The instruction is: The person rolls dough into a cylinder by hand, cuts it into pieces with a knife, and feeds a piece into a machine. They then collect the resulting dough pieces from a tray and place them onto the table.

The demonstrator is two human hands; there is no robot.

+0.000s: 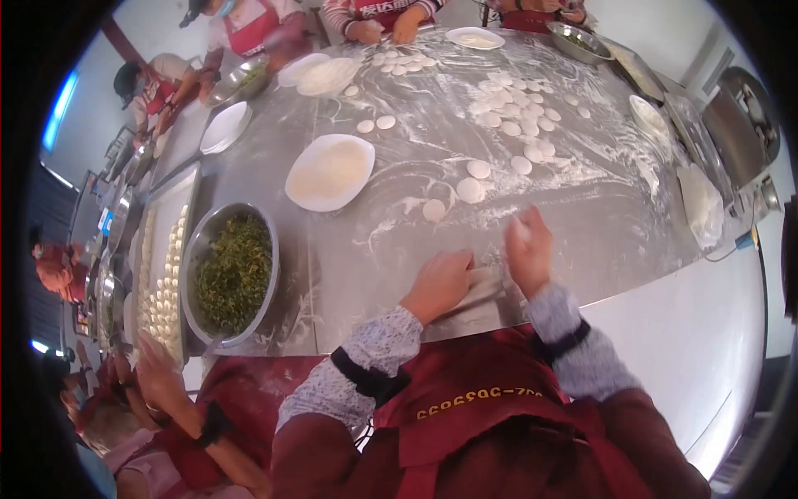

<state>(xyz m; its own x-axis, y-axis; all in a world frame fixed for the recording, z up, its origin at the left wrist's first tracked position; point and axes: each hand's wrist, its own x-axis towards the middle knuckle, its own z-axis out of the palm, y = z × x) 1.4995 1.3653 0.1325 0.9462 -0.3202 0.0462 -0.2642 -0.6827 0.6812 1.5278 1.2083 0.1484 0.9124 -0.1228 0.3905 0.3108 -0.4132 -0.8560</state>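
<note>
My left hand [440,285] is closed low over the front edge of the steel table, its fingers curled and partly hidden. Beside its fingertips lies a pale, elongated shape [482,288] that is too blurred to name. To the right, my right hand [529,252] is raised a little and smeared by motion. Its fingers are closed around a small white piece of dough [521,230]. Just beyond both hands, round dough pieces [470,190] lie scattered on the floured steel table [374,258].
A white plate of flour [331,173] stands at left centre. Nearer the left edge are a bowl of chopped green filling [232,277] and a tray of dumplings [166,274]. A co-worker's hand [160,374] reaches in at lower left. Other people work along the far side.
</note>
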